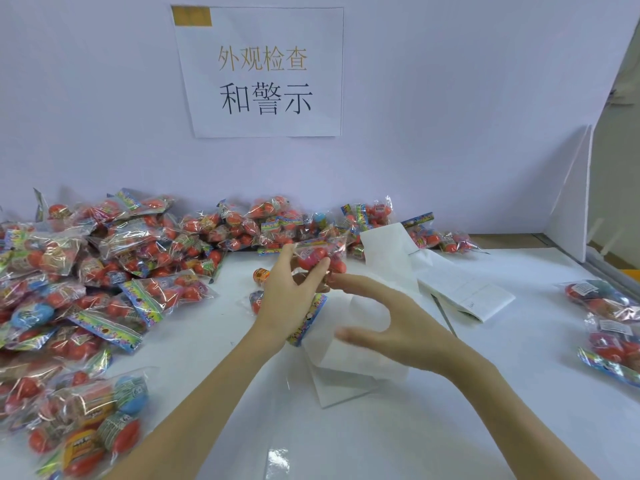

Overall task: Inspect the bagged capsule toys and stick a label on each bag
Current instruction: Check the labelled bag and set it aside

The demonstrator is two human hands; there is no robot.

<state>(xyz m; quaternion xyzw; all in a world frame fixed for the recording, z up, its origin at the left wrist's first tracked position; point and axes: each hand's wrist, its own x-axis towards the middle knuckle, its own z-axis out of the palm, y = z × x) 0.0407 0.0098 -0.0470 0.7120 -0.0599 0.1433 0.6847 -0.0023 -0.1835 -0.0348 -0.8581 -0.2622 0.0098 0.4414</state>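
Note:
My left hand holds a clear bag of red capsule toys above the white table, fingers and thumb curled round its lower part. Under that hand lies another bag with a colourful header strip. My right hand hovers just right of the held bag, fingers spread and empty, its index fingertip close to the bag. A sheet of white labels lies on the table to the right. White backing paper lies below my right hand.
A big heap of bagged capsule toys covers the table's left side and runs along the back wall. Several bags lie at the right edge. A paper sign hangs on the wall. A white partition stands at right.

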